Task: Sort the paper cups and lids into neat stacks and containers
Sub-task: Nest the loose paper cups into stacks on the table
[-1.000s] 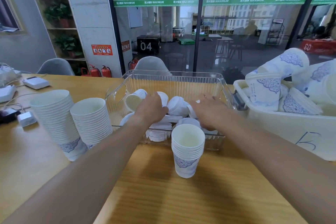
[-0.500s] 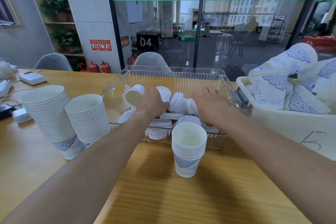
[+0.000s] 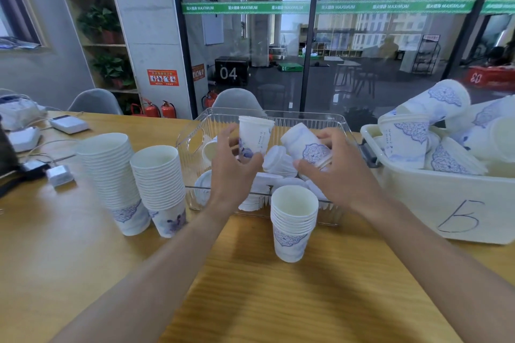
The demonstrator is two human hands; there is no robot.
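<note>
Cups sit in both your hands above the clear tray (image 3: 338, 127). Your left hand (image 3: 232, 168) has its fingers (image 3: 227, 133) curled round an upright cup (image 3: 255, 136), rim up, thumb on its lower side. Your right hand (image 3: 338, 175) grips a tilted cup (image 3: 305, 147) with a blue pattern, its base pointing up and left, thumb beneath and fingers over the top. Inside the tray lie loose white lids (image 3: 278, 159) and another cup on its side, partly hidden behind your left hand. On the worktop (image 3: 250, 301), just in front of the tray, stands a short stack (image 3: 292, 223) of nested cups. To its left stand two taller stacks, side by side and close together: a tall stack (image 3: 111, 178) and a middle stack (image 3: 161, 186). At your right, a white bin (image 3: 446, 203) marked with a handwritten letter holds a jumbled heap of patterned cups, lying at all angles. Small white devices with cables lie at the far left edge of the worktop.
</note>
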